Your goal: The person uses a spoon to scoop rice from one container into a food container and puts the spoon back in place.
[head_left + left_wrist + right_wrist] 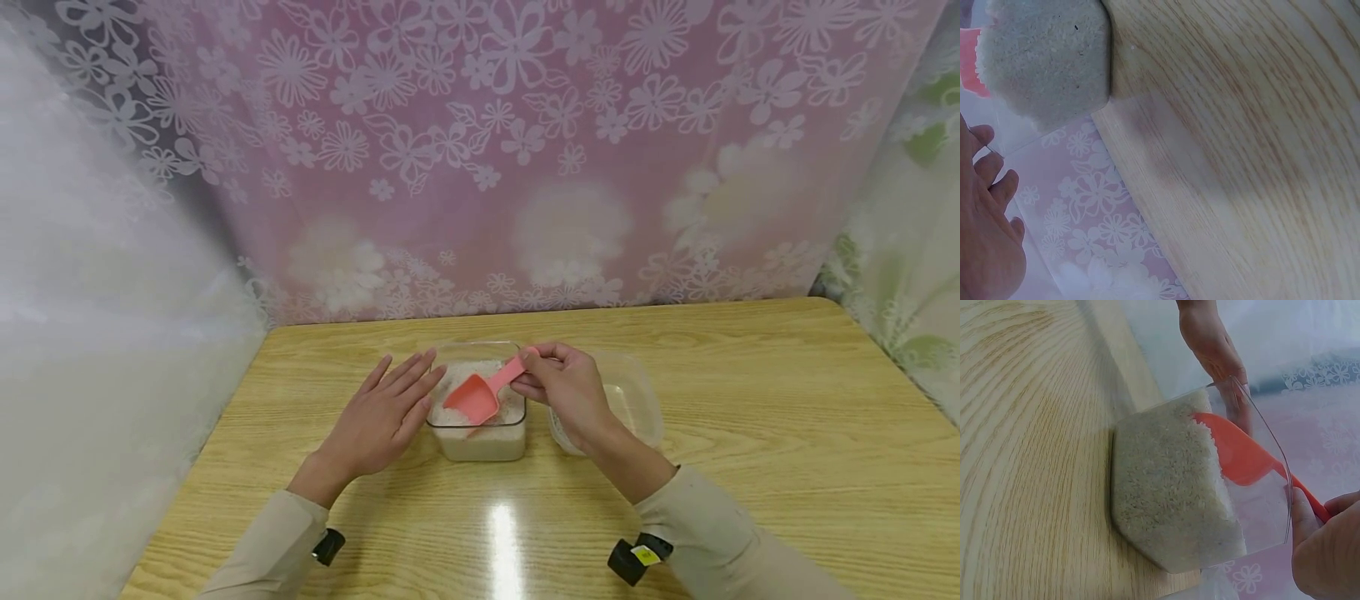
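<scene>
A clear square container point(480, 446) stands on the table, more than half full of white rice point(1166, 481). My right hand point(566, 387) grips the handle of a pink scoop point(474, 400) between thumb and fingers at the container's right rim. In the right wrist view the scoop's tip dips into the rice surface. My left hand point(382, 417) lies along the container's left side, fingers straight, fingertips right at the rim. The left wrist view has those fingers point(1004, 187) beside the clear wall, with a bit of the scoop behind the rice.
A second clear plastic container point(645, 404) stands close to the right of the rice container, partly behind my right hand and wrist. The wooden table point(750, 383) ends at a pink flowered curtain point(450, 208) at the back, with pale curtains at both sides.
</scene>
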Demonstrator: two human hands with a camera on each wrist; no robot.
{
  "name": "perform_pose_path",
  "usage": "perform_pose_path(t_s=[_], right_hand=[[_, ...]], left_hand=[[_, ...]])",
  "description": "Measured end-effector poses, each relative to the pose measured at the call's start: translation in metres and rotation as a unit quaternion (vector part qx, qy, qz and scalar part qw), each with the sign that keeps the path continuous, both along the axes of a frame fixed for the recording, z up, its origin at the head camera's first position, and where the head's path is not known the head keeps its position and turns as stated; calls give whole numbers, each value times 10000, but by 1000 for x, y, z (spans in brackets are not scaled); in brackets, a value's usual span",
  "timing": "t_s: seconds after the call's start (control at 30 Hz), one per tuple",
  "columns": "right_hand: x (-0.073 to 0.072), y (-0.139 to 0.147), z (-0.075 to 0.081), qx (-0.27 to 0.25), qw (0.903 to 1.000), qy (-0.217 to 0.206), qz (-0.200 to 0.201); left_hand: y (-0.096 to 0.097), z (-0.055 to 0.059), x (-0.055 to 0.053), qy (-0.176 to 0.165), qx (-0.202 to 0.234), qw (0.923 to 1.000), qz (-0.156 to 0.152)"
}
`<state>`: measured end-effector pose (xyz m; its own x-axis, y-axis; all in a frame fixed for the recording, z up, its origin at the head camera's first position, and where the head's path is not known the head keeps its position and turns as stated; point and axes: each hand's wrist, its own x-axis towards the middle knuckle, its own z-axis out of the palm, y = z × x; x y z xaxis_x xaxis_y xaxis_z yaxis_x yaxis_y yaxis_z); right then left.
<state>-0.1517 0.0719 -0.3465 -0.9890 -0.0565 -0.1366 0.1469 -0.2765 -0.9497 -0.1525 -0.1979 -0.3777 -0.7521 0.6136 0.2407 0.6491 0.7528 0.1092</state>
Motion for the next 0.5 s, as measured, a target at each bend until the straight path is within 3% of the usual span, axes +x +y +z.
perform_pose_path(t_s=[0.5], right_hand=[[-8,11,-2,-177,9995,-218,135]], left_hand=[[5,0,-4,41,16,10000,74]])
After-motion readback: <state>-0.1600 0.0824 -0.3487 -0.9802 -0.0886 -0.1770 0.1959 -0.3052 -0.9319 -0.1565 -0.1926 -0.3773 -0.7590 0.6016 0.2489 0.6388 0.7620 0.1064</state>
